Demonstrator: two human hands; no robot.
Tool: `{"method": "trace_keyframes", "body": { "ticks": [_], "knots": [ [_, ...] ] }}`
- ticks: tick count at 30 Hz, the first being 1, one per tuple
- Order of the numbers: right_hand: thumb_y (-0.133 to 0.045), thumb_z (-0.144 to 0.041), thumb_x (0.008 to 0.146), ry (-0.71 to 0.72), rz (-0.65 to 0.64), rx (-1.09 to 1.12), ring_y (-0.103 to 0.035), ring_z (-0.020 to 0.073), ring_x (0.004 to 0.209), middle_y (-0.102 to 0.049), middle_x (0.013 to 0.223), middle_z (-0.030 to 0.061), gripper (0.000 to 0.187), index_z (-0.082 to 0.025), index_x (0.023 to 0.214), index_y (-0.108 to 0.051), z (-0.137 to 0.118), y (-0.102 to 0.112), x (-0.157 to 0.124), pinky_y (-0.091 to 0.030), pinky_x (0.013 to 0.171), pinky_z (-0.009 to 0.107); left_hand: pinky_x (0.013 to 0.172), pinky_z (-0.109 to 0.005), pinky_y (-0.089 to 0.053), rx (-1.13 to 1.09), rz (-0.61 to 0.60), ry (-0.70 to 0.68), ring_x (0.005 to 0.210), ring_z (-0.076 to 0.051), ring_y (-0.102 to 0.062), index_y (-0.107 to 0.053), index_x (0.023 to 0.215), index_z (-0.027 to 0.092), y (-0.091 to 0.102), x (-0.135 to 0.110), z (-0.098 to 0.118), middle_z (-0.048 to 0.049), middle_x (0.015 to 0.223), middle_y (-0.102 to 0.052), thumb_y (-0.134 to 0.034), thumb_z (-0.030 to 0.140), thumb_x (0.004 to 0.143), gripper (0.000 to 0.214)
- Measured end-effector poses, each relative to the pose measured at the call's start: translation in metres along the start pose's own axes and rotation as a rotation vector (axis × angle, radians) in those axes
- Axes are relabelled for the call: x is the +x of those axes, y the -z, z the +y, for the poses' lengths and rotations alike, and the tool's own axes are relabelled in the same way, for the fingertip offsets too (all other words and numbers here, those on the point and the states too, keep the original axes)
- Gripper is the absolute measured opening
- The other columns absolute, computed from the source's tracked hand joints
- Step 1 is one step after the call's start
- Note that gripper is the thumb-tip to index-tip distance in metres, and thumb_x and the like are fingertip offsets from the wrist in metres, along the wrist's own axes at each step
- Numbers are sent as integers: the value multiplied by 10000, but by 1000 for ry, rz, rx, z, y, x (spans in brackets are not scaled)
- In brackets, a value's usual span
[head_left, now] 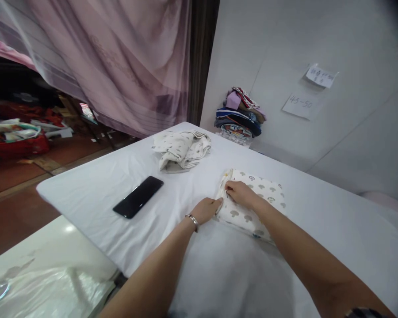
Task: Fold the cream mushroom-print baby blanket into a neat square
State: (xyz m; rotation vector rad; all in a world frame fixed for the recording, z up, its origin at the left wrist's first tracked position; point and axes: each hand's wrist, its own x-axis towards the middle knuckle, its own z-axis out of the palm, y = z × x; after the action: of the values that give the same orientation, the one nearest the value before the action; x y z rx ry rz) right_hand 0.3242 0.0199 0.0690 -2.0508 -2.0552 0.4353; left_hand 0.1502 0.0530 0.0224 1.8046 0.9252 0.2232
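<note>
A folded white cloth printed with grey mushrooms (248, 216) lies flat on the white-covered table (205, 274). My left hand (205, 210), with a silver bracelet at the wrist, pinches the near left corner of this cloth. Just beyond it, my right hand (239, 193) rests on top near the cloth's left edge, its fingers curled onto the fabric. Its fingertips are partly hidden, but they appear to grip the layer there. Farther back on the table sits a crumpled white patterned cloth (182, 150), touched by neither hand.
A black phone (138, 197) lies left of my hands. Stacked folded clothes (240, 117) stand by the wall behind the table, below paper notes (300, 105). A pink curtain (135, 57) hangs at the back left. Clear plastic (49, 291) covers a lower surface at the near left.
</note>
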Motion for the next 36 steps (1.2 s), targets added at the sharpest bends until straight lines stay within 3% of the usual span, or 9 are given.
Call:
{"method": "trace_keyframes", "body": {
  "ticks": [3,7,13,17,20,23,27,31,36],
  "knots": [
    [-445,-144,780,17,-8,35,-514,130,705,-621,783,16,176,-202,847,-597,4,-6,3,-327,636,215,459,-248,-192,21,3,-29,474,-90,-258,-292,501,191,-1,-3,0,48,474,-262,-412,663,704,527],
    [-448,-156,771,23,-64,45,-523,128,665,-633,790,13,323,-229,1050,-595,13,0,6,-337,620,220,452,-245,-167,70,10,-67,470,-79,-226,-280,481,186,-2,-6,1,58,470,-227,-529,573,669,498],
    [-514,-227,749,-8,-213,41,-533,138,630,-625,706,-1,256,-233,976,-633,18,21,16,-352,615,234,458,-245,-166,66,-42,-70,468,-77,-227,-289,476,185,3,-7,5,58,456,-230,-495,527,703,459],
    [-510,-230,763,46,-171,26,-528,133,621,-615,676,-5,177,-222,893,-631,21,18,23,-345,610,233,467,-247,-177,95,-54,-84,472,-82,-241,-294,476,187,4,-8,6,55,458,-249,-479,492,715,430],
    [-495,-251,785,48,-108,67,-529,129,626,-614,682,-5,196,-226,930,-624,24,8,24,-350,616,233,482,-253,-190,138,-46,-83,479,-90,-264,-303,474,188,5,-8,7,50,458,-268,-463,441,725,390],
    [-504,-259,778,9,-153,133,-535,124,593,-610,673,-9,302,-232,1063,-599,30,6,23,-368,609,235,493,-256,-192,174,-48,-97,485,-94,-283,-305,480,188,5,-7,6,47,461,-278,-444,397,731,356],
    [-482,-195,752,-109,-313,174,-523,115,471,-585,575,-40,463,-259,1208,-523,39,21,25,-390,561,236,489,-254,-192,178,-64,-117,478,-90,-298,-293,486,185,5,-7,5,46,469,-291,-424,376,738,343],
    [-459,-158,750,-137,-263,59,-541,120,503,-614,605,-27,473,-263,1203,-541,45,40,34,-407,614,244,490,-258,-190,187,-67,-140,471,-89,-305,-289,493,184,6,-7,4,43,472,-304,-412,373,748,340],
    [-438,-199,803,-125,-261,-45,-537,115,488,-636,676,-1,433,-266,1222,-521,49,46,49,-394,588,242,495,-260,-198,220,-80,-165,479,-93,-322,-298,507,181,8,-9,7,36,484,-324,-390,365,772,335]
  ]
}}
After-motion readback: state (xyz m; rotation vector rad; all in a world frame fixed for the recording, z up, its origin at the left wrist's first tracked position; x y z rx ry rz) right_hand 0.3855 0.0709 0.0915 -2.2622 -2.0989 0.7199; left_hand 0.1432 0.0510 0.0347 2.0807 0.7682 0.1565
